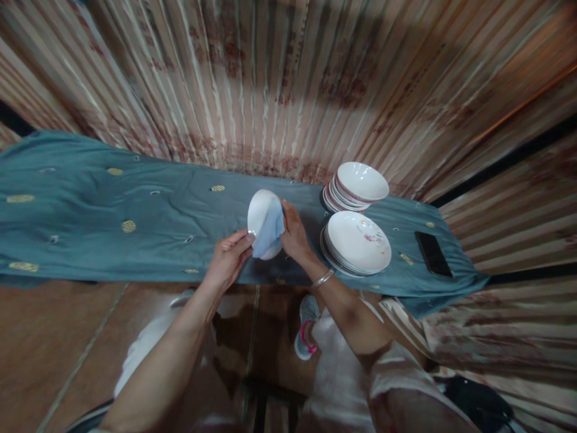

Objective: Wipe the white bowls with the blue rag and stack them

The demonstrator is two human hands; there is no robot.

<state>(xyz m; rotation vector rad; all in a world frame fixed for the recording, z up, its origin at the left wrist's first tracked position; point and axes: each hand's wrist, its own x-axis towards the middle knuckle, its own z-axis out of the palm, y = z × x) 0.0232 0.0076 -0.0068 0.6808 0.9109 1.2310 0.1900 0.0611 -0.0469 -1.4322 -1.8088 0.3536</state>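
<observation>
A white bowl, tilted on its side, is held above the front half of the cloth-covered table. My left hand pinches its lower left rim between thumb and fingers. A light blue cloth lies across the inside of the bowl. On the right side my right hand is closed on the cloth at the bowl's edge; some of its fingers are hidden behind the bowl.
To the right stand a stack of white bowls and, nearer me, a stack of flower-patterned plates. A black phone lies towards the right end of the teal tablecloth. Pleated curtains hang behind the table.
</observation>
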